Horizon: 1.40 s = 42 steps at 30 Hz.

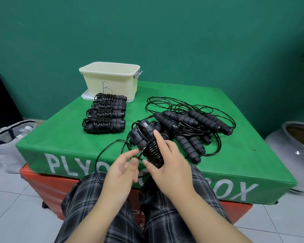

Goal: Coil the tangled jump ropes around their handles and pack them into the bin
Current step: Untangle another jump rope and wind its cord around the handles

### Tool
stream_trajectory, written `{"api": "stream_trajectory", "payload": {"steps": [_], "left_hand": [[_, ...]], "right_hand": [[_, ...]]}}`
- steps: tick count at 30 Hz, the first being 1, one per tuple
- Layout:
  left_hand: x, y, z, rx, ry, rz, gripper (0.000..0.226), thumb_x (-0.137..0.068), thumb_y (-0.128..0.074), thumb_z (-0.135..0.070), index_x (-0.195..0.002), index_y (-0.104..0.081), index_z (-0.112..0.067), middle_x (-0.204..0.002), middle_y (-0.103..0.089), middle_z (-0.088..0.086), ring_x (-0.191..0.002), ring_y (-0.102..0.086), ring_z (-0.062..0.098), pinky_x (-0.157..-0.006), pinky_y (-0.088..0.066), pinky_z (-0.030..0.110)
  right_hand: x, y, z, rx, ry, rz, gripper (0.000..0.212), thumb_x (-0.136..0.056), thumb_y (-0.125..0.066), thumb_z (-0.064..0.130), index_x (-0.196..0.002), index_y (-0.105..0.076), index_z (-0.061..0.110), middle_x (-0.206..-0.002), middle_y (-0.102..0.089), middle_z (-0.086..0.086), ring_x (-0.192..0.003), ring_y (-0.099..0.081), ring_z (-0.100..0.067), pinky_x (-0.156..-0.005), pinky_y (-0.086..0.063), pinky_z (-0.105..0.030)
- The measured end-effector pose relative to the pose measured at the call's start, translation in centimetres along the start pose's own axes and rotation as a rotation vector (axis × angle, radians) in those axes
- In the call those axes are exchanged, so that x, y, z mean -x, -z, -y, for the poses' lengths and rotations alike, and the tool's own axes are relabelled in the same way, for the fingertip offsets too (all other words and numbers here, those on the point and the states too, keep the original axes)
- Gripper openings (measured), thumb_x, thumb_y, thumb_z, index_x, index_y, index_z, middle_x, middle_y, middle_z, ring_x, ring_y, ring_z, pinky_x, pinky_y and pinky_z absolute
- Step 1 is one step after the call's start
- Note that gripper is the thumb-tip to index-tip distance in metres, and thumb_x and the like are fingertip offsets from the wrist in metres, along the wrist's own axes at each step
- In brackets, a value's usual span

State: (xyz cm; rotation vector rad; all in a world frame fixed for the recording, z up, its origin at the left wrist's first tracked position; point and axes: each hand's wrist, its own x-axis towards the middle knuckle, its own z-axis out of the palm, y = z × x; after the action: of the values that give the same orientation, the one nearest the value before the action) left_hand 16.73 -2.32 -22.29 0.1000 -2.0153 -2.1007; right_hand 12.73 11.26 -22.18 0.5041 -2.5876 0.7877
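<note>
My right hand (167,163) grips a pair of black jump-rope handles (144,135) held together, with black cord coiled round their lower half. My left hand (121,167) pinches the loose cord (104,151) just left of the coil; the cord loops down toward my lap. Several coiled rope bundles (104,114) lie in a row on the green plyo box (60,135). To the right, a tangled heap of ropes and handles (191,123) sprawls on the box. Behind the bundles stands a cream bin (111,79) marked "B", on its lid.
The green box tops a red one (47,186) on a tiled floor. A grey bag (5,139) sits at the left, a grey ceramic pot (295,146) at the right. A green wall rises behind. My plaid-trousered knees are at the bottom.
</note>
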Motion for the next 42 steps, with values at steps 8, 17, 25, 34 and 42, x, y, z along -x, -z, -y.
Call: {"api": "stream_trajectory", "payload": {"steps": [8, 17, 25, 34, 42], "left_hand": [[-0.9, 1.5, -0.3, -0.156, -0.040, -0.041, 0.019, -0.083, -0.063, -0.024, -0.064, -0.064, -0.021, -0.049, -0.053, -0.005, -0.046, -0.042, 0.004, -0.050, -0.036, 0.015], [-1.1, 4.1, -2.4, -0.864, -0.355, -0.293, 0.014, -0.083, -0.067, -0.028, -0.074, -0.061, -0.020, -0.072, -0.057, -0.011, -0.069, -0.053, 0.005, -0.058, -0.042, 0.030], [-0.3, 1.8, 0.0, -0.653, -0.264, -0.009, 0.015, -0.091, -0.039, -0.042, -0.099, -0.049, -0.035, -0.092, -0.059, -0.016, -0.088, -0.055, -0.004, -0.071, -0.043, 0.014], [-0.2, 1.7, -0.7, -0.617, -0.371, 0.005, 0.024, -0.089, -0.060, -0.014, -0.082, -0.055, -0.036, -0.087, -0.062, -0.021, -0.082, -0.057, -0.003, -0.069, -0.041, 0.008], [-0.8, 2.3, -0.1, -0.579, -0.190, -0.011, 0.027, -0.095, -0.045, -0.030, -0.072, -0.052, -0.019, -0.057, -0.047, -0.005, -0.056, -0.046, 0.003, -0.055, -0.035, 0.025]], "right_hand": [[0.2, -0.4, -0.2, -0.001, 0.011, -0.036, 0.085, -0.081, -0.060, 0.057, -0.145, -0.004, 0.050, -0.129, -0.046, 0.009, -0.102, -0.057, -0.017, -0.070, -0.049, -0.031], [0.2, -0.2, 0.1, -0.036, -0.018, 0.040, 0.080, -0.086, -0.057, 0.056, -0.147, -0.007, 0.051, -0.136, -0.040, 0.011, -0.111, -0.052, -0.014, -0.079, -0.049, -0.030], [0.1, -0.4, 0.6, 0.096, 0.020, 0.054, 0.083, -0.078, -0.066, 0.051, -0.147, -0.021, 0.044, -0.124, -0.052, 0.005, -0.097, -0.061, -0.019, -0.065, -0.050, -0.032], [0.4, -1.0, 0.6, 0.060, 0.048, -0.022, 0.083, -0.075, -0.067, 0.048, -0.145, -0.023, 0.041, -0.132, -0.043, 0.010, -0.112, -0.049, -0.018, -0.061, -0.051, -0.033], [0.3, 0.2, 0.4, -0.277, -0.115, -0.015, 0.076, -0.083, -0.064, 0.049, -0.148, -0.025, 0.038, -0.121, -0.039, 0.026, -0.116, -0.046, 0.000, -0.090, -0.043, -0.026]]}}
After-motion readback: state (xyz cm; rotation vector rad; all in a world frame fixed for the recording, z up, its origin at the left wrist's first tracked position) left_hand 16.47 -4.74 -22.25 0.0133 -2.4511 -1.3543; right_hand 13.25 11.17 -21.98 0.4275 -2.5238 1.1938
